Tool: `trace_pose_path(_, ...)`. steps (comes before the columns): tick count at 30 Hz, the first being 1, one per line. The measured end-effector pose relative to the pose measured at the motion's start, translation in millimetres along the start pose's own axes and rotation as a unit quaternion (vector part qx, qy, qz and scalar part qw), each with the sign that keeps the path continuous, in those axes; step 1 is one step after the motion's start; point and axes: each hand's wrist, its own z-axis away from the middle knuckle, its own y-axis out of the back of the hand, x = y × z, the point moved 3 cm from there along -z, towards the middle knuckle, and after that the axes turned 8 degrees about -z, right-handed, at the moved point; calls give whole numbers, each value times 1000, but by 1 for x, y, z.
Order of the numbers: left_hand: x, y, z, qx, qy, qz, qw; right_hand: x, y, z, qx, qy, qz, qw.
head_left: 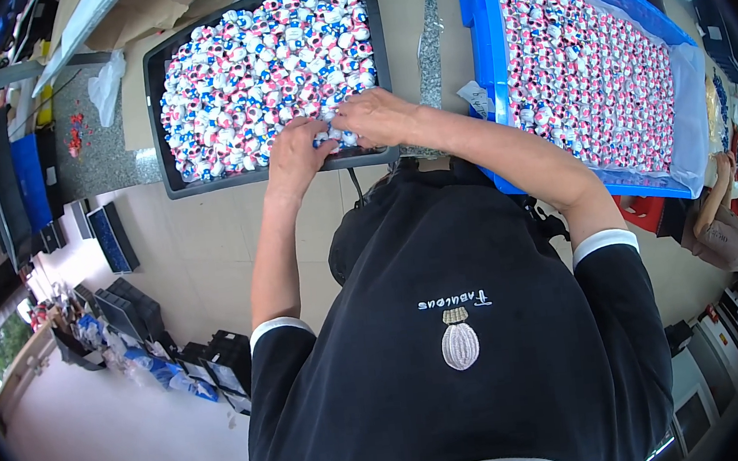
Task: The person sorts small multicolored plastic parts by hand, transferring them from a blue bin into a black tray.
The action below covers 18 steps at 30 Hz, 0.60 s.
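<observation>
- Speckled grey worktop [431, 73] shows at 12 o'clock, between a black tray [231, 182] and a blue crate [481, 33].
- Small round pieces [265, 72], white, pink and blue, fill the black tray at 11 o'clock, mostly jumbled.
- Left hand [295, 153] and right hand [376, 116] dip bent fingers among them; I cannot tell if either grips one.
- More pieces [594, 75] sit in rows at 2 o'clock; that crate looks nearly done, but the tray seems to have lots left.

We are observing small rounded pieces [240, 92], white with blue and pink, lying heaped at mixed angles in a black tray [235, 182].
</observation>
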Motion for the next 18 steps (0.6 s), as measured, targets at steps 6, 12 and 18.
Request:
trace_pose_path(6,-7,12,4,75,87,162,980,10,40,0,5,-81,-361,929)
trace_pose_path(12,-27,-2,14,87,232,537,806,3,52,6,-49,-124,-787,602)
trace_pose_path(18,-23,3,23,113,240,719,642,8,42,-12,33,-236,-701,672)
